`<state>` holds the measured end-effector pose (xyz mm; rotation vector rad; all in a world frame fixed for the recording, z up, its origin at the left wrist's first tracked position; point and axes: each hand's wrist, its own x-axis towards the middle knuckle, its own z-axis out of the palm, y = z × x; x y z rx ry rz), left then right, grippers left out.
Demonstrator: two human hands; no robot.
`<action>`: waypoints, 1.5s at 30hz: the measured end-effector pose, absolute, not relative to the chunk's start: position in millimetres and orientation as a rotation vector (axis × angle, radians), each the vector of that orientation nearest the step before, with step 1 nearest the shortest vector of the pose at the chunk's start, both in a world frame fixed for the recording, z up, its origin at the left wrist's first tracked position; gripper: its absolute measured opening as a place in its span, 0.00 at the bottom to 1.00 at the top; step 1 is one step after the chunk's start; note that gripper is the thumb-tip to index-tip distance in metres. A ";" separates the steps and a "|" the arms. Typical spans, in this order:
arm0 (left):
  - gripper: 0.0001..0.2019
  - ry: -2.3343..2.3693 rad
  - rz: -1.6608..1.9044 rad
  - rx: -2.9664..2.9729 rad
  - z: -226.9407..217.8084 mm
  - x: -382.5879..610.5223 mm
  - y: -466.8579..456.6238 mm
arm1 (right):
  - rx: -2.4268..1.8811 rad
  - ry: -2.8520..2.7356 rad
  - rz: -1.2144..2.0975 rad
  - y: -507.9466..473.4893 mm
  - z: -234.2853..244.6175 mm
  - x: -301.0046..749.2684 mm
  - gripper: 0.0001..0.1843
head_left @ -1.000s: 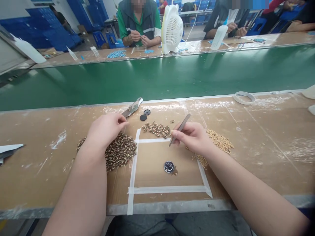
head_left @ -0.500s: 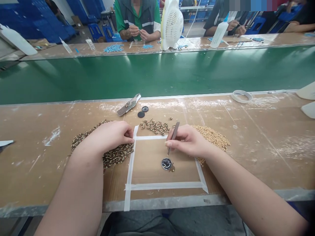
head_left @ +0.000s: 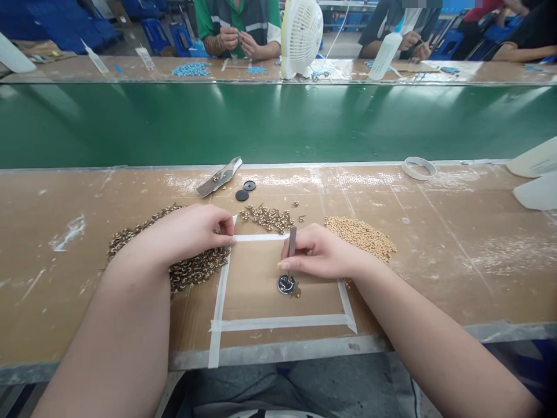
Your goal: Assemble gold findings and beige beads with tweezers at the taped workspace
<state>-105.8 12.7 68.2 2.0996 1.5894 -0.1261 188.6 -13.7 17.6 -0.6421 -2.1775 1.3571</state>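
My right hand [head_left: 319,253] pinches metal tweezers [head_left: 291,247] upright, their tip down on a small round black part [head_left: 286,284] inside a square marked with white tape [head_left: 278,322]. My left hand [head_left: 189,231] rests with fingers curled over a heap of brown ring-shaped parts [head_left: 191,270], thumb and fingertips pinched at the tape's top left corner; what they hold is too small to see. A smaller pile of brown metal parts [head_left: 266,217] lies just beyond the square, and a heap of tan beads [head_left: 362,235] lies right of my right hand.
A metal scoop-like tool [head_left: 219,177] and two black discs [head_left: 245,190] lie near the green conveyor belt [head_left: 278,122]. A tape roll [head_left: 418,168] sits far right. Across the belt, other people work beside a white fan [head_left: 301,38] and a white squeeze bottle [head_left: 385,55].
My right hand turned the tweezers upright and lowered them onto the black round part. My left hand slid from the far side of the ring pile to the tape corner.
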 end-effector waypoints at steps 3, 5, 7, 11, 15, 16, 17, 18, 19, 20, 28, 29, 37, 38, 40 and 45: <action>0.07 1.582 -0.040 2.095 68.1 -105.1 12.9 | -0.611 -2.194 1.373 -14.5 16.4 186.7 0.15; 0.06 1.585 0.013 2.094 67.8 -103.6 13.0 | -0.595 -2.190 1.383 -14.9 16.0 185.7 0.14; 0.06 1.580 0.028 2.089 68.2 -99.7 12.5 | -0.583 -2.191 1.394 -15.1 15.5 185.2 0.14; 0.04 1.484 0.082 2.071 69.3 -82.3 8.9 | -0.588 -2.215 1.390 -15.5 13.9 185.4 0.16; 0.04 1.367 0.175 1.992 60.6 -59.1 4.3 | -0.623 -2.237 1.382 -16.5 14.7 185.4 0.17; 0.05 1.342 0.196 1.977 56.3 -54.1 3.6 | -0.631 -2.244 1.384 -16.7 15.1 185.4 0.17; 0.05 1.316 0.223 1.963 51.6 -49.8 3.2 | -0.637 -2.253 1.385 -16.7 15.3 185.4 0.17; 0.05 1.293 0.251 1.948 46.6 -46.3 3.1 | -0.643 -2.261 1.384 -16.7 15.4 185.4 0.17; 0.06 1.276 0.277 1.928 41.7 -43.5 3.2 | -0.644 -2.269 1.382 -16.6 15.3 185.4 0.17; 0.06 1.263 0.302 1.907 37.2 -41.6 3.6 | -0.645 -2.272 1.377 -16.4 15.1 185.4 0.16; 0.08 1.233 0.403 1.852 23.9 -37.5 5.6 | -0.684 -2.275 1.378 -17.7 16.5 183.4 0.17; 0.08 1.235 0.402 1.845 24.3 -37.2 5.5 | -0.692 -2.278 1.380 -18.0 16.4 183.1 0.17; 0.10 1.193 0.407 1.731 28.9 -33.6 4.8 | -0.682 -2.084 1.438 -14.2 17.1 187.4 0.17; 0.11 1.189 0.414 1.695 28.5 -32.9 4.6 | -0.700 -1.987 1.468 -13.2 18.4 189.1 0.16; 0.12 1.168 0.433 1.611 26.4 -31.7 4.1 | -0.747 -1.769 1.485 -11.0 21.0 192.6 0.16; 0.15 1.127 0.524 1.477 19.3 -29.6 4.2 | -0.874 -1.443 1.278 -5.1 19.8 196.2 0.18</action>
